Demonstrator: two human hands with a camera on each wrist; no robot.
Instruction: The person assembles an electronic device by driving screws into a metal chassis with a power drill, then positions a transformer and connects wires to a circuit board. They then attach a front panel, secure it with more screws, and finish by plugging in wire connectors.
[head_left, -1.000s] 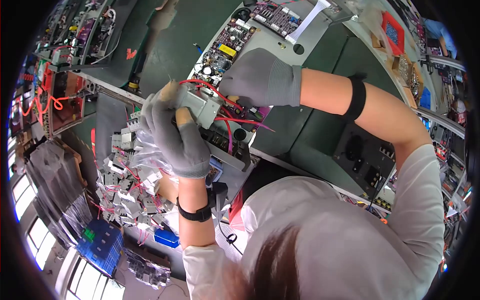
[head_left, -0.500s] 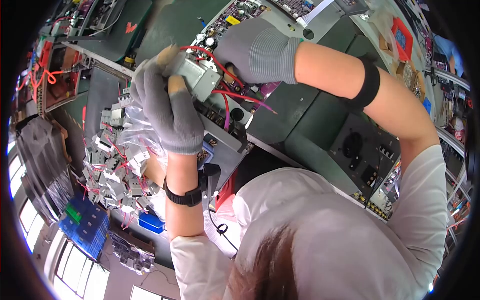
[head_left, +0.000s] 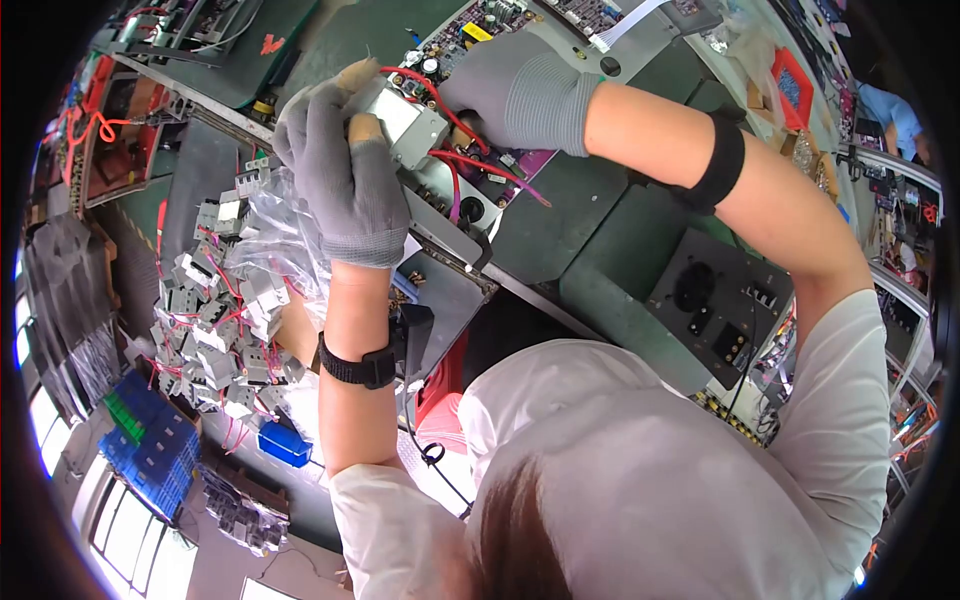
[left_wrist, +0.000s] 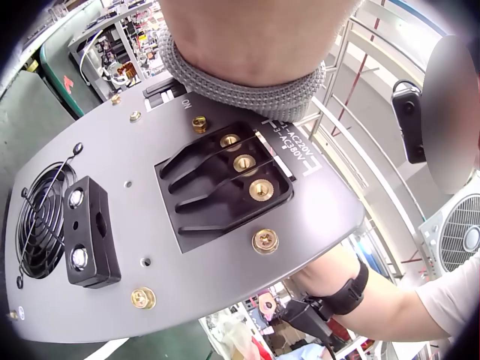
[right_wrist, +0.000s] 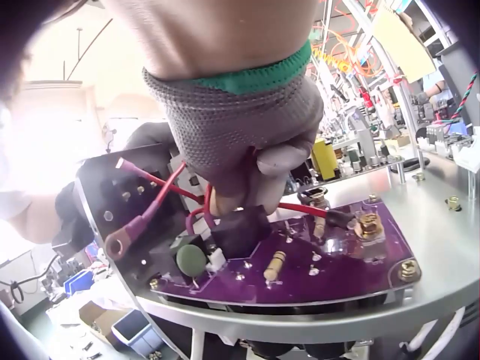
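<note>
Gloved fingers and thumb of my left hand [head_left: 345, 180] grip a silver-grey box [head_left: 408, 130] at the edge of the opened unit in the head view. The left wrist view has the glove cuff [left_wrist: 240, 97] above a dark panel [left_wrist: 112, 165] with a terminal block [left_wrist: 225, 180]; the fingers are hidden there. My right hand [head_left: 515, 90] reaches over a purple circuit board [right_wrist: 300, 262]. In the right wrist view, the right hand's [right_wrist: 240, 135] fingers pinch among red wires [right_wrist: 199, 196] beside a black block [right_wrist: 240, 229]; their tips are partly hidden. One red wire ends in a ring lug [right_wrist: 118, 244].
Grey switches [head_left: 215, 330] with red wires are heaped at the left, near clear plastic bags [head_left: 285, 235]. A blue bin [head_left: 285, 443] is below them. A dark fan panel [head_left: 715, 305] lies at the right. A red tray [head_left: 792, 90] stands at the upper right.
The head view has shifted, and the unit and hands appear higher than a second ago. Both hands keep nearly the same places on the unit.
</note>
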